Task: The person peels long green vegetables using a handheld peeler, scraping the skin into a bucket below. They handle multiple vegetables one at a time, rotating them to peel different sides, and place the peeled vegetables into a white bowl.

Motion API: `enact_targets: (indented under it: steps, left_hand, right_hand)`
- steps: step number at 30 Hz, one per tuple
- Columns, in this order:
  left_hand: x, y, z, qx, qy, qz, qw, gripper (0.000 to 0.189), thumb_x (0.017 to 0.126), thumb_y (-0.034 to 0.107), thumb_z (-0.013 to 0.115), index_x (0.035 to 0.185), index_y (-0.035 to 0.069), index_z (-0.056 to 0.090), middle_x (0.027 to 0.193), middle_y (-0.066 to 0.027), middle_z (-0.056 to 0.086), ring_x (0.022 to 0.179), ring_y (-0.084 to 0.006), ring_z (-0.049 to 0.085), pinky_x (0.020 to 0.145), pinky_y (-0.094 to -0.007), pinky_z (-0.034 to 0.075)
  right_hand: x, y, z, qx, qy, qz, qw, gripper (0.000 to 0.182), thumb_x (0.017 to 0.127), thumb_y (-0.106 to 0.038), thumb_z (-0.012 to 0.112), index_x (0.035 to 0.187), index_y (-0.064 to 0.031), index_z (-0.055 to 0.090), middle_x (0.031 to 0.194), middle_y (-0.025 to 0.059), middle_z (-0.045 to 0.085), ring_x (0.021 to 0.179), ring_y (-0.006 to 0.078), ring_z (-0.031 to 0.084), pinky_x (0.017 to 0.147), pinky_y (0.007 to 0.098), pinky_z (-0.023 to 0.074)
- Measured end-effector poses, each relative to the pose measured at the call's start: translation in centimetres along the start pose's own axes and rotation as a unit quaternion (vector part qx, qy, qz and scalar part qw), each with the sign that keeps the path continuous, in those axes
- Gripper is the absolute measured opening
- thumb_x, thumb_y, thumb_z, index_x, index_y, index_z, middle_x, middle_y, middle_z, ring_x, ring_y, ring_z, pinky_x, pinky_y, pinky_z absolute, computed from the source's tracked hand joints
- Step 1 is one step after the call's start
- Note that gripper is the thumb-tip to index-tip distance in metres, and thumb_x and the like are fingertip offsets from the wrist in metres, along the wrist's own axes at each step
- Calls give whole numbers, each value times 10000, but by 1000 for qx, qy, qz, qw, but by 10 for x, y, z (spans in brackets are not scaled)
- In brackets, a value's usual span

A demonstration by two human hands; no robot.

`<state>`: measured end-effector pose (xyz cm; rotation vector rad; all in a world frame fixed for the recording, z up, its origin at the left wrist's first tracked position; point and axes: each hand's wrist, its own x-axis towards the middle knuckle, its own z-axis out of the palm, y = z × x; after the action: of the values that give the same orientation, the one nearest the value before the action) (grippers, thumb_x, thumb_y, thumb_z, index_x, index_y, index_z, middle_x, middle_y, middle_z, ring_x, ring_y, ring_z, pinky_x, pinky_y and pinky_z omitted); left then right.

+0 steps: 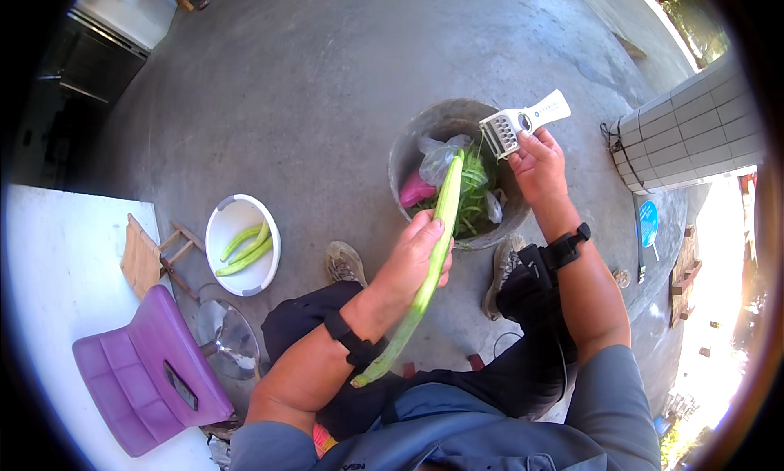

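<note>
My left hand (pixel 419 250) grips a long green gourd (pixel 442 238) around its middle. Its upper stretch looks pale and peeled, while the lower end near my forearm keeps a duller green skin. In my right hand (pixel 539 161) is a white peeler-grater (pixel 507 130), held by its neck with the handle pointing up and right. A thin green strand hangs by its blade, which is apart from the gourd. Below both stands a round bucket (pixel 401 134) holding green peelings (pixel 471 180), a clear plastic bag (pixel 442 158) and a pink piece (pixel 418 188).
To the left, a white basin (pixel 275 250) holds several green gourds (pixel 248 250). A purple chair (pixel 138 373) with a phone (pixel 180 385) on it and a folding wooden stool (pixel 144 250) stand nearby. On the right are a tiled pillar (pixel 686 128) and a blue fan (pixel 648 224).
</note>
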<state>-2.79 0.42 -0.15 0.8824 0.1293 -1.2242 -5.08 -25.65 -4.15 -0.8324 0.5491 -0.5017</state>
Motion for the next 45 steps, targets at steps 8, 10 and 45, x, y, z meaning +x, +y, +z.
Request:
enact_targets:
  steps: [8,10,45]
  left_hand:
    - [7,8,-3,-17,19,10,1000,316,1019,343,398,1198,97,482,807,-33,476,581,-136,452,483,-303,392]
    - [7,12,-6,-28,18,20,999,327,1018,348,395,1199,92,487,806,-34,473,586,-141,454,485,-308,393]
    - [14,9,1,-34,-5,42,999,450,1024,361,271,1124,38,568,871,-119,637,609,-178,586,473,-275,439]
  right_hand:
    - [-14,-10,11,-91,-73,5,993,397,854,15,590,1239,23,494,1024,100,631,802,147,617,591,244,482]
    - [-27,-15,25,-99,-114,7,988,435,839,16,602,1256,30,482,1030,102,635,785,140,614,580,234,486]
    - [-83,11,48,-44,-279,178,943,562,817,-40,707,1319,11,459,1065,96,662,840,159,662,591,239,551]
